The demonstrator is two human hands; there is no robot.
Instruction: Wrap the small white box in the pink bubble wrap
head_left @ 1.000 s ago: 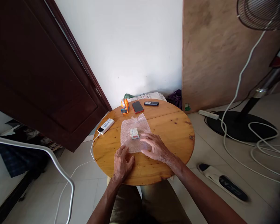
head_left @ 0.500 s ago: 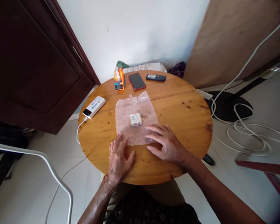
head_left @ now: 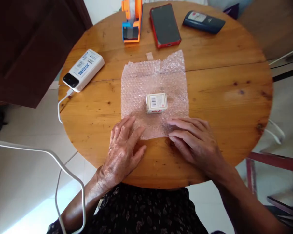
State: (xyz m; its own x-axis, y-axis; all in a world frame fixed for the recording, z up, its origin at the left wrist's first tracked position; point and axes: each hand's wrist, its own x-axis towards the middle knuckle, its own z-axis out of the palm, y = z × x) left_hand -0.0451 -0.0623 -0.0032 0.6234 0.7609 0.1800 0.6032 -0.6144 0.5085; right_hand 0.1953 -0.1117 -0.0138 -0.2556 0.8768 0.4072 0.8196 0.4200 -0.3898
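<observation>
A sheet of pinkish bubble wrap lies spread on the round wooden table. On it, near the middle, sits a small white box with a barcode on top and red print on its front side. My left hand rests at the wrap's near left corner, fingertips on the sheet and thumb held apart. At the near right corner, my right hand touches the wrap with its fingers stretched, the thumb close below the index finger. Both hands are open, and neither touches the box.
Behind the wrap stand an orange and blue tape dispenser, a red-cased phone and a dark blue handheld device. A white power bank with a cable lies at left. Another white cable loops in front of my left forearm.
My view has moved closer and tilted down over the table. The fingers of my right hand have drawn together near the wrap's corner. The box stays on the wrap.
</observation>
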